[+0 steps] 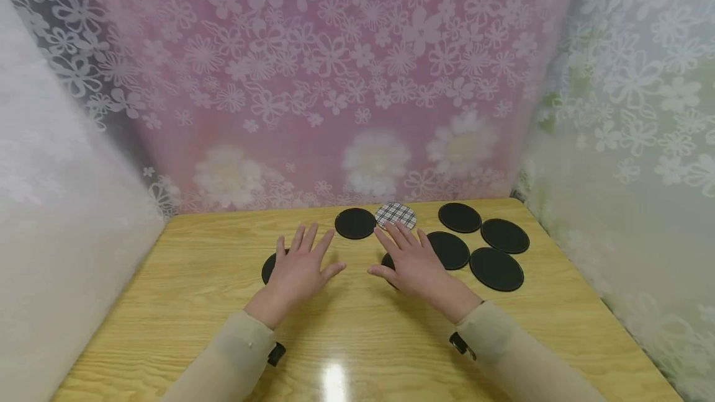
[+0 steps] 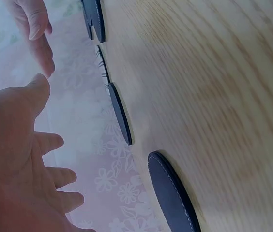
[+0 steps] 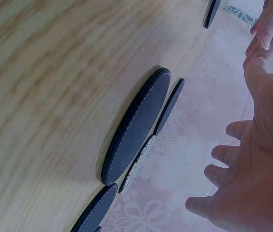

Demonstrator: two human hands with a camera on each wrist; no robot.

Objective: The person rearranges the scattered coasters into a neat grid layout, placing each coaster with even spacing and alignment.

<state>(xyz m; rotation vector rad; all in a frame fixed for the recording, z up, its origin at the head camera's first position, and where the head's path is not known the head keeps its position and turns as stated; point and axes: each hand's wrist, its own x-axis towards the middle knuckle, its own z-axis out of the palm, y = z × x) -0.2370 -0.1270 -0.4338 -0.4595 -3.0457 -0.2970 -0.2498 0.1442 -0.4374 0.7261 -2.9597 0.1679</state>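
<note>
Both hands hover above a wooden table, fingers spread and holding nothing. My left hand [image 1: 298, 272] is over a black round coaster [image 1: 270, 267], hiding most of it; the left wrist view shows a gap between the palm and that stitched coaster [image 2: 173, 195]. My right hand [image 1: 416, 265] partly covers another black coaster [image 1: 388, 260], which lies flat below it in the right wrist view [image 3: 139, 125]. Just past the right fingertips is a plaid coaster [image 1: 395, 213], touching or nearly touching a black coaster [image 1: 355, 223] on its left.
More black coasters lie to the right: one beside the right hand [image 1: 449, 250], a front one [image 1: 496, 269], a far-right one [image 1: 505, 236] and a back one [image 1: 460, 217]. Floral curtains [image 1: 357, 79] enclose the wooden table [image 1: 184, 303] at the back and both sides.
</note>
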